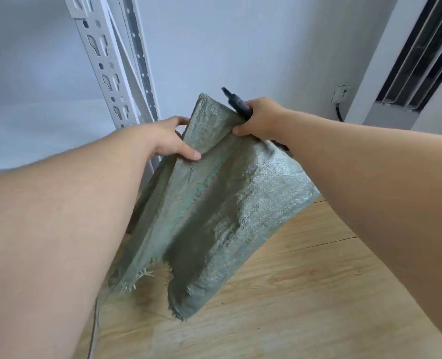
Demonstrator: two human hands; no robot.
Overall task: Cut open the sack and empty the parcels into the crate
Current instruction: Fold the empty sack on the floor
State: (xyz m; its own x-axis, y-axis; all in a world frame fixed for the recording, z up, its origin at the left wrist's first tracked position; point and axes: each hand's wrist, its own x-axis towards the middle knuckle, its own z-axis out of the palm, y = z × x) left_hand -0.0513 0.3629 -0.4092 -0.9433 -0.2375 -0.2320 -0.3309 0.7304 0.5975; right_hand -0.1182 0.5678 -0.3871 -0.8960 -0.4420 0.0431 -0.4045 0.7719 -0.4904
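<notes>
A wooden floor (pixel 305 294) is spread below, with a grey slotted shelving upright (pixel 103 63) at the upper left. The green woven sack (pixel 214 203) is held up above the floor, frayed open end hanging downward. Its upper edge is pinched by the left hand (pixel 170 139), while the right hand (pixel 261 120) is curled round the other corner together with a black cutter (pixel 236 102).

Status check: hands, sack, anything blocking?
Both hands grip sack top, left, right also holding black cutter. Sack hangs limp, frayed end down. Crate, parcels unseen.
</notes>
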